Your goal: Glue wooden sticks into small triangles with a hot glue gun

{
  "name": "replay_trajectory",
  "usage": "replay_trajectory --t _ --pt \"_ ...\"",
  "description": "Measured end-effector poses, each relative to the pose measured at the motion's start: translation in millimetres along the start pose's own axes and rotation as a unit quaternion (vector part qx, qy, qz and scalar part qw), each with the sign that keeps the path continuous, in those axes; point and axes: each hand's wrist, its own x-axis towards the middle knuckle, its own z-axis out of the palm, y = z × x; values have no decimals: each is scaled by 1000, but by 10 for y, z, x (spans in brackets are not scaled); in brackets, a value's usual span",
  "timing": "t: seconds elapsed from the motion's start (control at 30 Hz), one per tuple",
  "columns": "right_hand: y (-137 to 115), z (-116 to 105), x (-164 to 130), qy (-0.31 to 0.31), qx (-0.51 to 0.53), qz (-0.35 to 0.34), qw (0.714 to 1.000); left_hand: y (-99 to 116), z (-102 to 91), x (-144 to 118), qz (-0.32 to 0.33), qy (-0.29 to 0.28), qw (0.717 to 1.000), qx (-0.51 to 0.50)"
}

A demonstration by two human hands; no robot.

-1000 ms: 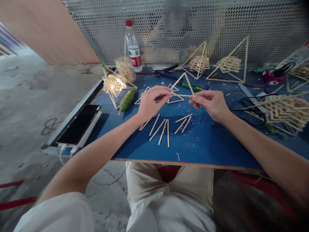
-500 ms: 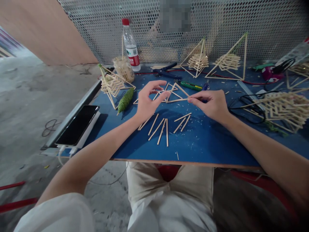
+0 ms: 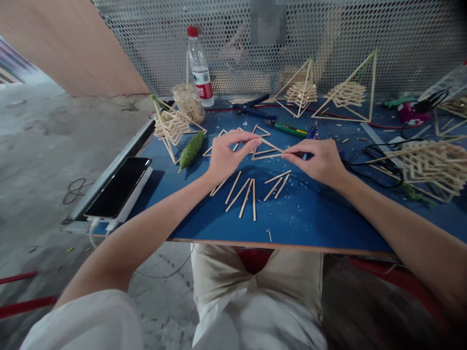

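My left hand point(image 3: 229, 153) is closed in a pinch on one end of a joined wooden stick piece point(image 3: 270, 144). At the other end, near a corner, my right hand point(image 3: 314, 158) pinches the same piece between thumb and fingers. It is made of thin, pale sticks; fingers partly hide its shape. Behind and below it, small stick triangles point(image 3: 261, 130) lie on the blue table point(image 3: 306, 214). Closer to me are several loose sticks point(image 3: 254, 199). A wound bundle of green string point(image 3: 191, 149) lies left of my left hand.
A phone point(image 3: 118, 187) on a white block lies at left. Behind stand a water bottle point(image 3: 202, 73), a jar of sticks point(image 3: 188, 103) and pyramid frames point(image 3: 301, 92). Blue pliers point(image 3: 255, 109), a green-handled tool point(image 3: 291, 129), black cables point(image 3: 375, 160) and a stacked stick structure point(image 3: 430, 165) surround the work.
My left hand has moved slightly right, and its open fingers have closed on the stick piece's upper end. My right hand keeps its pinch, and the piece has tilted lower.
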Motion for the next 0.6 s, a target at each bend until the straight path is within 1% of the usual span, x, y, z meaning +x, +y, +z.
replay_trajectory --t 0.2,0.27,0.37,0.47,0.6 --pt "12 -2 4 0 -1 -5 1000 12 9 -8 -32 -5 999 -15" --pt "7 2 11 2 0 -7 1000 -9 14 -8 -47 -10 999 -21" --pt "-6 11 28 9 7 8 1000 -66 22 -6 -70 -6 997 -36" --pt "-19 14 41 36 24 37 998 -115 34 -4 -97 -1 994 -55" --pt "-30 -1 40 73 45 52 995 -141 56 -6 -127 -23 987 -97"
